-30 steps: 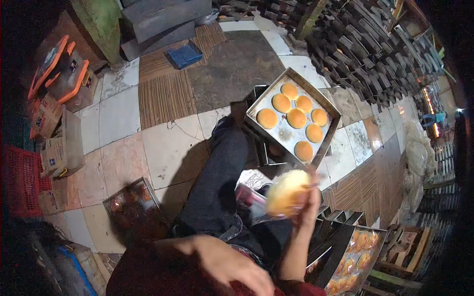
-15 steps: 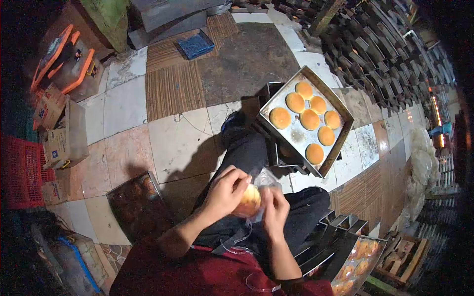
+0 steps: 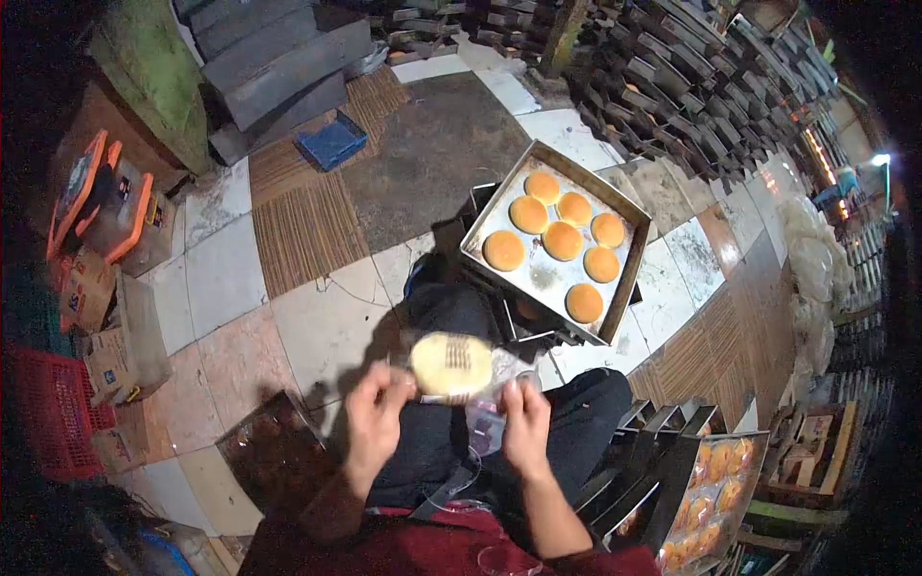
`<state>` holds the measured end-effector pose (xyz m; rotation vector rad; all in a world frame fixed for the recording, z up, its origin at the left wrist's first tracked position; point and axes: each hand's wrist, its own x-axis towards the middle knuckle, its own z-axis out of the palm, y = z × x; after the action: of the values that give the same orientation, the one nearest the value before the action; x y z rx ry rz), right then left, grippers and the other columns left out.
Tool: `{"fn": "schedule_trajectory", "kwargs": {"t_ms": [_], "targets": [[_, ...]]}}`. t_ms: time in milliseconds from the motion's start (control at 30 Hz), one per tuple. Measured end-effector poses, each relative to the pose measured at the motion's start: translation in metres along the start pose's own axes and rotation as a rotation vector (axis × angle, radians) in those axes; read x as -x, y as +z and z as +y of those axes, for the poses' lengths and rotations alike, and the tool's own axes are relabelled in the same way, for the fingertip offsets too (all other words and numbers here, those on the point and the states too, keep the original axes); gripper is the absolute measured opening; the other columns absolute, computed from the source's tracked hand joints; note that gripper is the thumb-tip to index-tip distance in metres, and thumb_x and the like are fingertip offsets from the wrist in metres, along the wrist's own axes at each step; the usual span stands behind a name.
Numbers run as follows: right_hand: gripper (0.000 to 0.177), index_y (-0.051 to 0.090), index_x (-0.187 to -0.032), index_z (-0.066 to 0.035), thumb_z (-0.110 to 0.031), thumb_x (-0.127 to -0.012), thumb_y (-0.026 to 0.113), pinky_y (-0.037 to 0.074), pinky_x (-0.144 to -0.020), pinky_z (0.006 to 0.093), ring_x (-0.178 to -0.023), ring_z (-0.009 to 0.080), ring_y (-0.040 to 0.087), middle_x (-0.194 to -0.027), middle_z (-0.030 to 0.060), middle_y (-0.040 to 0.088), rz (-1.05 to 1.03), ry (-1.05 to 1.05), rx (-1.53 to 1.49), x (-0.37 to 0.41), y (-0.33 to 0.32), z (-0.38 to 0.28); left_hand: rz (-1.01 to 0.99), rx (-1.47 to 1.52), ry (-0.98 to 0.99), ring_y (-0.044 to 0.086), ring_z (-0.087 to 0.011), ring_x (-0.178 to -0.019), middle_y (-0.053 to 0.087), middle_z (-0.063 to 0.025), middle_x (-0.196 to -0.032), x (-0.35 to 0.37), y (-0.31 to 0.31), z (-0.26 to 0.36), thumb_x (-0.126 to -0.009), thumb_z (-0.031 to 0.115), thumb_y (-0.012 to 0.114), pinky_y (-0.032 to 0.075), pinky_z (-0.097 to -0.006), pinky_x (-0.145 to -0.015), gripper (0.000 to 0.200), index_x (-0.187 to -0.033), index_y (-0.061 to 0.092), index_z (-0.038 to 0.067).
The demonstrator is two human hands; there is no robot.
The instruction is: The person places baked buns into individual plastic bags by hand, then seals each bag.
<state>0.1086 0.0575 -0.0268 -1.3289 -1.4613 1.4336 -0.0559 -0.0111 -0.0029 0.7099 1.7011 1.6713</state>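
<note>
A round bun point(image 3: 444, 363) in a clear plastic bag point(image 3: 486, 422) hangs in front of my lap, its pale side showing dark printed marks; it is slightly blurred. My left hand point(image 3: 377, 411) is closed in a pinch on the bag at the bun's left. On the other side, my right hand point(image 3: 525, 422) pinches the bag's right edge. Just beyond my knees, several golden-topped buns point(image 3: 563, 241) lie loose on a square metal tray point(image 3: 624, 264), which rests on other trays.
At lower right, a tray of bagged buns point(image 3: 706, 499) leans beside dark metal racks point(image 3: 624, 480). A dark tray point(image 3: 272, 451) lies at my left on the tiled floor. Further off are a blue basket point(image 3: 331, 141), a red crate point(image 3: 60, 370), cardboard boxes point(image 3: 113, 360) and stacked metal pans point(image 3: 663, 86).
The bagged bun has risen away from my lap and turned so its pale, marked side shows. My hands have moved further apart, the left one leftward. The view has shifted.
</note>
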Motion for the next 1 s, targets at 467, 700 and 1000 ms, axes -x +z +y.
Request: {"fn": "schedule_trajectory", "kwargs": {"t_ms": [467, 700, 1000], "targets": [[0.03, 0.05, -0.069, -0.001, -0.02, -0.093, 0.045, 0.035, -0.052, 0.0249, -0.057, 0.0076, 0.039, -0.061, 0.0006, 0.044, 0.004, 0.11, -0.074, 0.003, 0.015, -0.003, 0.184, 0.108, -0.074, 0.045, -0.0079, -0.061, 0.05, -0.0001, -0.069, 0.001, -0.002, -0.016, -0.083, 0.005, 0.058, 0.037, -0.0201, -0.059, 0.04, -0.117, 0.037, 0.002], [0.038, 0.053, -0.106, -0.008, -0.035, -0.08, 0.061, 0.032, -0.086, 0.0449, -0.099, 0.0299, 0.047, -0.108, 0.0151, 0.05, 0.082, -0.347, 0.535, 0.086, 0.012, 0.006, 0.287, -0.003, -0.58, 0.052, -0.0104, -0.065, 0.057, -0.0072, -0.077, 0.068, -0.02, -0.043, -0.084, 0.003, 0.055, 0.043, -0.0216, -0.06, 0.029, -0.111, 0.045, -0.004], [0.052, 0.04, -0.12, -0.002, -0.017, -0.075, 0.062, 0.042, -0.08, 0.0464, -0.096, 0.0406, 0.053, -0.095, 0.0218, 0.056, -0.262, -0.415, 1.052, -0.098, -0.047, -0.047, 0.445, 0.209, -0.255, 0.048, -0.0161, -0.097, 0.057, -0.0107, -0.112, 0.029, -0.03, 0.019, -0.089, 0.026, 0.05, 0.027, -0.0289, -0.08, 0.043, -0.123, 0.041, 0.003]]}}
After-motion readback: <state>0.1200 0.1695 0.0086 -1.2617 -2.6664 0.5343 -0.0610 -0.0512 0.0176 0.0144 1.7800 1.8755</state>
